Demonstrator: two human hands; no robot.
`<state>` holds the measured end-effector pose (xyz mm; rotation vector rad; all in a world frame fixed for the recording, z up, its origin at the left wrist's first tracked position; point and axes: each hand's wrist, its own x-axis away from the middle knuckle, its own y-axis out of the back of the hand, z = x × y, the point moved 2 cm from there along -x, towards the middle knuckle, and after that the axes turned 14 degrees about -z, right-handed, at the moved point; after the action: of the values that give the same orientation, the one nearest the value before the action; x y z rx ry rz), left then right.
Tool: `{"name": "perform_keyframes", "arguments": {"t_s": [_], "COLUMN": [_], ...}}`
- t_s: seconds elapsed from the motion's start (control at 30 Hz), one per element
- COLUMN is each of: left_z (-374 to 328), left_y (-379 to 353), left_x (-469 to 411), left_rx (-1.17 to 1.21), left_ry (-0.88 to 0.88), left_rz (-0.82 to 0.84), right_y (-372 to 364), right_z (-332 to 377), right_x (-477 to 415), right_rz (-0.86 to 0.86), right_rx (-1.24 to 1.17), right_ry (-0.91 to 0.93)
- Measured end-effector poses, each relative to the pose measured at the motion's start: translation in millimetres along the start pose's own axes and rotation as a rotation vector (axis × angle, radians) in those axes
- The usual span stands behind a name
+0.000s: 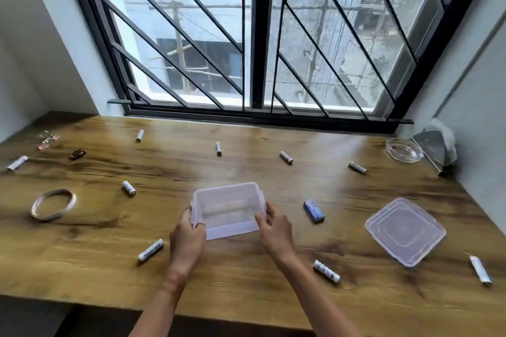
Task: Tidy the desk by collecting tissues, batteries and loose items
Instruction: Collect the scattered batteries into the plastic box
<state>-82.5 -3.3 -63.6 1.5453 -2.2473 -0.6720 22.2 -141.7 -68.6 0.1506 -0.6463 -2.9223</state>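
Head view: left hand (187,238), right hand (275,230) grip clear box (227,208) sides; box blurred.

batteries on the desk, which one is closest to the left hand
The white battery with black lettering, just left of the left hand gripping the clear box; the rest lie farther off.

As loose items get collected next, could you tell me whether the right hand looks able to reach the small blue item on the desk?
Probably yes: the blue item lies just right of the right hand with only bare desk between, though that hand grips the clear container.
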Motion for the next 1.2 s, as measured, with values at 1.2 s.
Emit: {"name": "perform_keyframes", "arguments": {"t_s": [1.2], "left_z": [-9.1], "left_y": [-24.4], "left_x": [-0.7], "left_rx": [-0.112], "left_ry": [-0.214], "left_rz": [0.096], "right_y": [106.8], "right_z": [-53.4], "right_x": [23.3], "right_rz": [-0.092], "right_rx": [0.411], "right_ry": [0.242]}}
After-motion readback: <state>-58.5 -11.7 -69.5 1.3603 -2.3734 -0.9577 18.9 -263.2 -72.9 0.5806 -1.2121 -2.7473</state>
